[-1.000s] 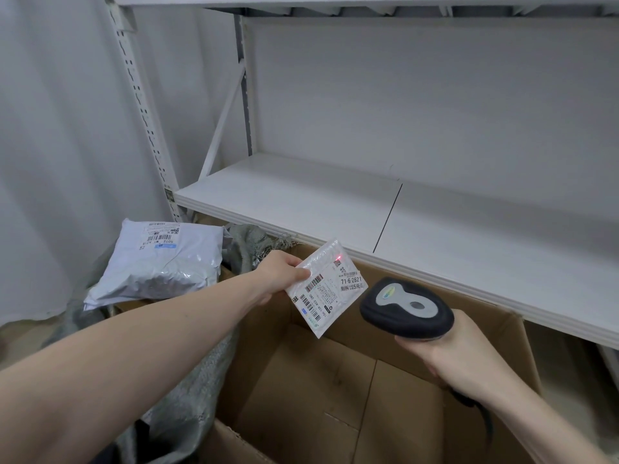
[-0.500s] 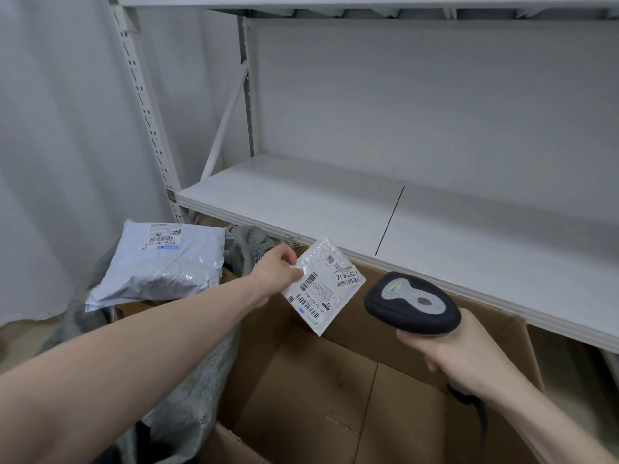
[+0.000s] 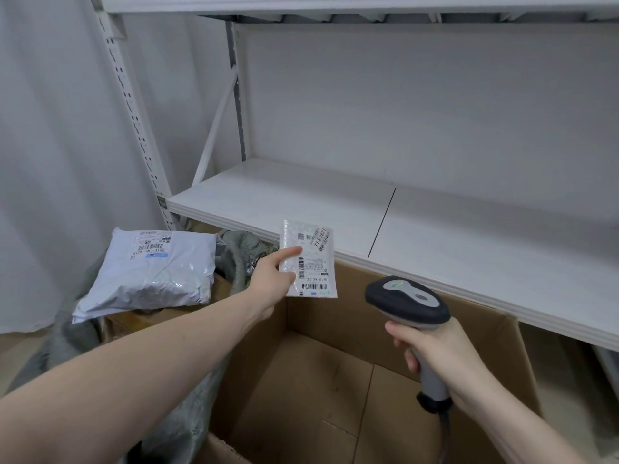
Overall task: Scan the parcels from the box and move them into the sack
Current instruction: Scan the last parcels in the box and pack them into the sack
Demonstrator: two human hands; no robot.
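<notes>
left hand (image 3: 271, 283): fingers pinch small parcel (image 3: 310, 259), held up over the box (image 3: 335, 380) | right hand (image 3: 442, 360): fingers wrapped tight round scanner (image 3: 407, 301) | gray parcel (image 3: 150, 266) lies on sack (image 3: 248, 252)

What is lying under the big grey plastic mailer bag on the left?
The grey plastic mailer bag rests on brown cardboard and the grey-green woven sack. Whatever lies deeper beneath is covered and cannot be seen.
</notes>
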